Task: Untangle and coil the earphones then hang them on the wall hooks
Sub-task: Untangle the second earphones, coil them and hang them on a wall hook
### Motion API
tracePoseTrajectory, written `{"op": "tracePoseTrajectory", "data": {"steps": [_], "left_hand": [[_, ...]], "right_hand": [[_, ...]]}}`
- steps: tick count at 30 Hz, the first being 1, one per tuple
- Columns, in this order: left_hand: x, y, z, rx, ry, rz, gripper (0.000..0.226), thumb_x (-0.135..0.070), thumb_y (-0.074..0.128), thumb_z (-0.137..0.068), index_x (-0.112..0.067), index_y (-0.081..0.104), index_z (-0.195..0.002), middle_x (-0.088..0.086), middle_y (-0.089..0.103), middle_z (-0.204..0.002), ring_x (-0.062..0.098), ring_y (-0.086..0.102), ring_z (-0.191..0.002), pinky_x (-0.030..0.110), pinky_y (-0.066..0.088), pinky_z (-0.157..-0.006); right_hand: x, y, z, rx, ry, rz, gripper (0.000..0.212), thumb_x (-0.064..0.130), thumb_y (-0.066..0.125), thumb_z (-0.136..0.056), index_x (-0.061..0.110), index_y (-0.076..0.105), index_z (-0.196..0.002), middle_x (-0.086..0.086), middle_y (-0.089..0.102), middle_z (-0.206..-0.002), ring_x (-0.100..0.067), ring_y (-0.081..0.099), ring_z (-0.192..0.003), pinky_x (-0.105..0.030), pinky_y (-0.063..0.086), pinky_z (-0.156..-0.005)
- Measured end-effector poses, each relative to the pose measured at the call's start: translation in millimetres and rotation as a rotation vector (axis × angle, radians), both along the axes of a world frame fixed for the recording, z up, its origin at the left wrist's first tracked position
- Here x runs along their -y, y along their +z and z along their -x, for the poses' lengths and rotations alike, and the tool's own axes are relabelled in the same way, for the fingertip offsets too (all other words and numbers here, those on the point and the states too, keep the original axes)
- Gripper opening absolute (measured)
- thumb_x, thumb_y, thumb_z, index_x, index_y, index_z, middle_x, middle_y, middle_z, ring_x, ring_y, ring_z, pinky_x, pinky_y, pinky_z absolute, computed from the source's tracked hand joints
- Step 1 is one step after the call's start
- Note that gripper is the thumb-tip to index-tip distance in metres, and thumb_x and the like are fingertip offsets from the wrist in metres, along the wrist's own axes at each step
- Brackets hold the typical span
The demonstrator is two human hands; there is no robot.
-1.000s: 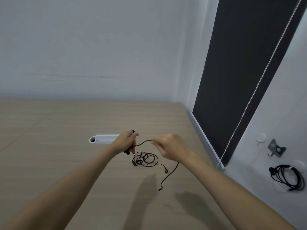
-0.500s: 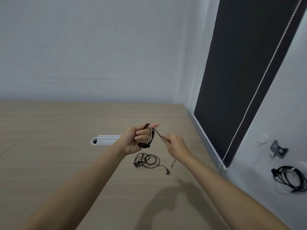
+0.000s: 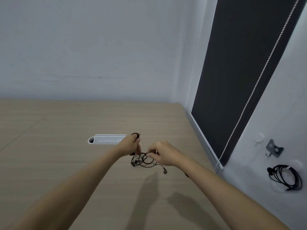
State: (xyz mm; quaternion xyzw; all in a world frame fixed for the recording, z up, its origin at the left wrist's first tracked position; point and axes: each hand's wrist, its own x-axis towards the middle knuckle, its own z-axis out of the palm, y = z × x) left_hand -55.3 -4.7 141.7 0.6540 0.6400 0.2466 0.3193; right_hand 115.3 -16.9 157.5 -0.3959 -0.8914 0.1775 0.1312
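Both hands are out over the desk point(image 3: 66, 130), close together near the middle. My left hand point(image 3: 131, 145) is clenched around a small coil of black cord, with one loop point(image 3: 135, 134) sticking up above the fingers. The right hand point(image 3: 163, 153) is just beside it, fingertips pinching a strand of the same cord that runs across to the left hand.

Right under the two hands there's a second set of earphones point(image 3: 142, 161) lying loose on the desk in a messy tangle, with one earbud point(image 3: 164, 171) trailing off toward the right. Can't tell whether the cord I'm pinching touches that pile or just hangs above it; they overlap from this angle.

Behind the left hand there's a white cable slot point(image 3: 106, 139) set into the desk.

Over on the right wall, one coiled cable point(image 3: 287, 177) already hangs well apart from where I'm working. Above it there's a small white hook point(image 3: 258, 141) and a grey bracket point(image 3: 274, 149) with its own little hook, neither with anything on it. The dark blind point(image 3: 240, 72) with its bead chain point(image 3: 259, 80) sits in the corner.
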Motion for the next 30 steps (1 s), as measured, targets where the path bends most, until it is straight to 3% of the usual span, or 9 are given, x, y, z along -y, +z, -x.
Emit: {"op": "tracePoseTrajectory", "data": {"steps": [3,7,13,16,18,20,21,24,30], "left_hand": [[11.5,-3.1,-2.1,0.072,-0.089,0.143,0.018,-0.015,0.027,-0.101,-0.008,0.043,-0.103,0.004,0.062,-0.064,0.006,0.054,-0.043,0.014,0.039,-0.043],[21.9,4.6,-8.6,0.441,-0.123,0.308,0.020,-0.015,0.026,-0.101,-0.007,0.044,-0.094,0.008,0.065,-0.057,0.019,0.055,-0.052,0.023,0.038,-0.050],[8.6,15.1,-10.8,0.824,0.145,0.286,0.028,-0.008,0.028,-0.101,-0.002,0.046,-0.079,0.009,0.057,-0.054,0.009,0.053,-0.034,0.015,0.042,-0.038],[-0.9,14.4,-9.1,0.867,0.244,0.288,0.033,-0.008,0.025,-0.101,0.008,0.050,-0.088,0.011,0.062,-0.056,0.007,0.055,-0.032,0.015,0.048,-0.040],[-3.3,14.1,-11.6,0.924,0.264,0.286,0.031,-0.008,0.021,-0.101,0.012,0.043,-0.111,0.016,0.061,-0.073,0.009,0.060,-0.036,0.015,0.052,-0.042],[-4.1,13.0,-14.2,0.913,0.262,0.271,0.030,-0.008,0.020,-0.101,0.010,0.042,-0.111,0.015,0.058,-0.078,0.009,0.061,-0.038,0.015,0.052,-0.043],[-2.8,12.8,-15.4,0.868,0.242,0.262,0.028,-0.007,0.021,-0.101,0.007,0.045,-0.100,0.014,0.056,-0.075,0.010,0.060,-0.039,0.015,0.050,-0.041],[6.3,12.9,-17.7,0.697,0.149,0.262,0.029,-0.007,0.027,-0.101,-0.001,0.045,-0.079,0.011,0.051,-0.065,0.010,0.057,-0.039,0.015,0.045,-0.038],[15.2,12.4,-12.8,0.635,0.013,0.445,0.023,-0.016,0.034,-0.099,-0.003,0.052,-0.100,0.004,0.064,-0.055,0.017,0.062,-0.056,0.020,0.045,-0.051]], "right_hand": [[-4.9,16.6,-0.2,-0.063,-0.014,-0.068,0.021,0.022,0.060,-0.088,0.005,0.072,-0.092,-0.012,0.072,-0.092,-0.021,0.061,-0.080,-0.025,0.041,-0.069],[-12.7,26.6,0.5,-0.123,-0.055,-0.132,0.021,0.022,0.061,-0.088,0.003,0.071,-0.089,-0.013,0.070,-0.088,-0.021,0.057,-0.076,-0.020,0.033,-0.064],[-3.2,25.1,3.2,-0.132,0.051,0.056,0.014,0.012,0.064,-0.085,0.002,0.074,-0.086,0.026,0.049,-0.064,0.023,0.052,-0.065,0.002,0.034,-0.061],[-1.0,22.4,3.6,-0.072,0.109,0.110,0.015,0.013,0.065,-0.084,0.003,0.075,-0.090,0.025,0.052,-0.069,0.019,0.052,-0.066,0.001,0.032,-0.064],[0.8,22.6,3.9,-0.065,0.151,0.141,0.016,0.013,0.066,-0.084,0.002,0.075,-0.094,0.011,0.066,-0.080,0.018,0.051,-0.088,-0.002,0.033,-0.069],[1.2,23.1,5.0,-0.096,0.181,0.164,0.016,0.011,0.067,-0.084,0.000,0.075,-0.093,-0.009,0.073,-0.097,0.005,0.051,-0.114,-0.001,0.040,-0.080],[1.3,24.5,5.8,-0.109,0.180,0.160,0.016,0.012,0.067,-0.083,0.001,0.075,-0.092,-0.012,0.073,-0.096,-0.004,0.056,-0.114,-0.010,0.046,-0.085],[-4.6,32.6,3.8,-0.117,0.074,0.057,0.015,0.016,0.066,-0.083,0.006,0.076,-0.087,0.004,0.066,-0.073,-0.004,0.059,-0.071,-0.020,0.045,-0.071],[-24.0,43.0,-7.4,-0.049,-0.047,-0.045,0.020,0.025,0.067,-0.084,0.008,0.076,-0.092,-0.009,0.076,-0.092,-0.009,0.057,-0.077,-0.023,0.044,-0.074]]}}
